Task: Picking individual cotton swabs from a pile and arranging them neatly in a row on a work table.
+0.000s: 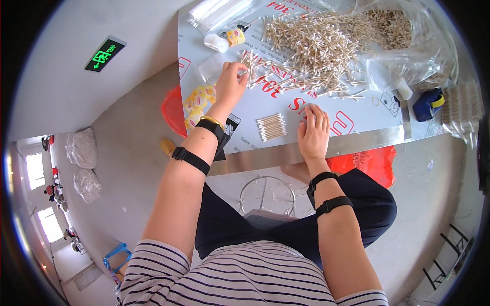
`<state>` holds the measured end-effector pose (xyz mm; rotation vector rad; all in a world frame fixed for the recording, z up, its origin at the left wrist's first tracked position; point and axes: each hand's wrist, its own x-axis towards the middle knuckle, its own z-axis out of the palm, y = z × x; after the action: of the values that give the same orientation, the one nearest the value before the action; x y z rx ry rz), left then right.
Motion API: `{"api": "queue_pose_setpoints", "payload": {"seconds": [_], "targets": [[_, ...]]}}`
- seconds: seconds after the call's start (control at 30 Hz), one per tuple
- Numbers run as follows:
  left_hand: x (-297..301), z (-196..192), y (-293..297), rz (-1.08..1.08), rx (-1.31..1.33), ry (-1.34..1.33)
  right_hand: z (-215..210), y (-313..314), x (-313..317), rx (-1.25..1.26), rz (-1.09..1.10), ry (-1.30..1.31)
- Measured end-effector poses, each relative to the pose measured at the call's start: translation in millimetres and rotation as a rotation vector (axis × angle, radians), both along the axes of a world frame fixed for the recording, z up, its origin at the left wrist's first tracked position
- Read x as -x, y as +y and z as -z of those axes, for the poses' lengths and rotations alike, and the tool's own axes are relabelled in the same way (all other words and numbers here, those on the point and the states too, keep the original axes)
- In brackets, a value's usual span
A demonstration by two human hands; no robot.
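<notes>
My left hand (232,84) reaches to the near left edge of the cotton swab pile (319,48), its fingers curled together with swabs at the tips. How many it grips is hard to see. My right hand (315,130) lies on the table near its front edge, fingers stretched out, holding nothing visible. Between the hands, a neat row of cotton swabs (271,127) lies side by side. Loose swabs (250,64) are scattered next to my left fingertips. A clear plastic container (210,69) stands just beyond the left hand.
Yellow-and-white labels (196,104) lie at the table's left. A white roll (217,43) and clear bags (219,13) sit behind. A large clear bag of swabs (388,30) is at the back right, near a blue tape dispenser (429,104). A red bag (367,163) hangs below the edge.
</notes>
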<state>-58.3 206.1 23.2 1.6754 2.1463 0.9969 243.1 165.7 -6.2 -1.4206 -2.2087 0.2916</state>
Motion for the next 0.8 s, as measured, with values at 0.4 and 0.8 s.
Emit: {"api": "queue_pose_setpoints", "payload": {"seconds": [0.4,0.8], "targets": [[-3.4,11.1,25.5,-0.029,0.306,0.326,-3.0,-2.2,4.5,0.011,-0.002,-0.006],[-28.2,-12.8,-16.0,0.334,0.502,0.020,-1.4,-1.7,0.4,-0.020,-0.001,0.014]]}}
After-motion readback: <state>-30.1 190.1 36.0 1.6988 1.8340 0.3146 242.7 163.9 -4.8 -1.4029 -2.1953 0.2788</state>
